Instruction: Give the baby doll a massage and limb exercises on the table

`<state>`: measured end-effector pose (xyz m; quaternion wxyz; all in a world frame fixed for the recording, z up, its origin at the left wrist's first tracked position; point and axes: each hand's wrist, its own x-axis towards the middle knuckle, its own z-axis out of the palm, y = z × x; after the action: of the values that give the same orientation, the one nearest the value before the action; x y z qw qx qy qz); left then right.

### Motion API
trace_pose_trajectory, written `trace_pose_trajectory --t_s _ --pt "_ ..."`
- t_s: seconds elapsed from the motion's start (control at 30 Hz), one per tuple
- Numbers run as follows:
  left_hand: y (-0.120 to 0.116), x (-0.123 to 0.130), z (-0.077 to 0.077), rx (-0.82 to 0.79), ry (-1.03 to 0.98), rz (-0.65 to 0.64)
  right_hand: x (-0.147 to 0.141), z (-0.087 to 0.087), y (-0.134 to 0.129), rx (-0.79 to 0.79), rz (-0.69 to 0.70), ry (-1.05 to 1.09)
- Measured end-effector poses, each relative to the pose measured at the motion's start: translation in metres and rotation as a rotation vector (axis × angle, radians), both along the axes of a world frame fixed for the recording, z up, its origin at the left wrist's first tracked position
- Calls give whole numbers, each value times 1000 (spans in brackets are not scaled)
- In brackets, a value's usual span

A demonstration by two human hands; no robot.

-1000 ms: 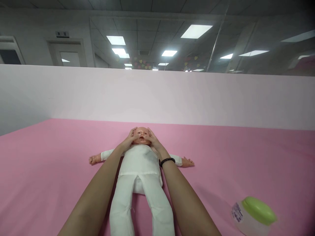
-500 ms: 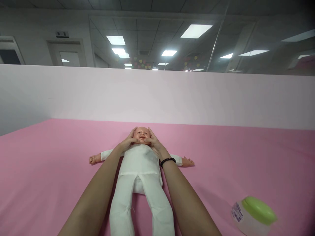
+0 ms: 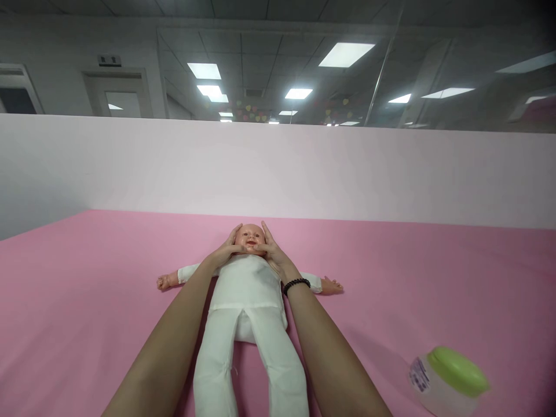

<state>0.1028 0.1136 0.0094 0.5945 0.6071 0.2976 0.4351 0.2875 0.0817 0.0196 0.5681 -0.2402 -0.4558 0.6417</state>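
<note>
A baby doll (image 3: 248, 289) with a white cloth body lies on its back, arms spread out to the sides. Both my hands cup its hard plastic head (image 3: 251, 233). My left hand (image 3: 228, 245) rests along one cheek, fingers up the side and thumb beside the chin. On the opposite cheek, my right hand (image 3: 270, 245) lies the same way, thumb near the mouth and a fingertip standing slightly off the head. A black beaded bracelet (image 3: 296, 285) circles my right wrist. The doll's feet are outside the view.
The pink padded surface (image 3: 391, 278) carries the doll. At the lower right stands a clear jar with a green lid (image 3: 456, 370) and a printed label. A white wall panel (image 3: 278, 168) borders the far side, with glass above it.
The fingers of my right hand have lifted and straightened a little at the side of the doll's head. My left hand and the doll stay where they were.
</note>
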Motion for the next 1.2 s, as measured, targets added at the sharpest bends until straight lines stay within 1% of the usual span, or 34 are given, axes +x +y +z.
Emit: trace_pose_trajectory --t_s 0.1,0.17,0.37,0.43,0.53,0.67,0.73,0.83,0.93,1.13,1.2 --pt "-8 0 3 -4 2 -13 1 -3 0 -5 1 -12" --pt "-10 0 3 -9 14 -4 1 -5 2 -15 1 -18" --pt "12 0 -10 19 13 20 1 -6 10 -39 -1 -16" --pt "14 0 -11 7 -9 19 2 -6 11 -44 1 -15" --pt "6 0 -6 -1 -22 -3 3 -7 10 -50 9 -12" --pt "-7 0 2 -6 9 -8 4 -11 12 -56 35 2" --pt "-7 -1 2 -3 22 8 5 -13 14 -64 54 28" --pt "0 -1 -2 20 35 28 4 -14 18 -63 60 69" --pt "2 0 -3 16 24 24 4 -12 18 -51 69 68" --pt "-16 1 9 3 55 10 6 -12 13 -43 54 17" --pt "-17 0 9 10 63 6 5 -12 14 -41 56 22"
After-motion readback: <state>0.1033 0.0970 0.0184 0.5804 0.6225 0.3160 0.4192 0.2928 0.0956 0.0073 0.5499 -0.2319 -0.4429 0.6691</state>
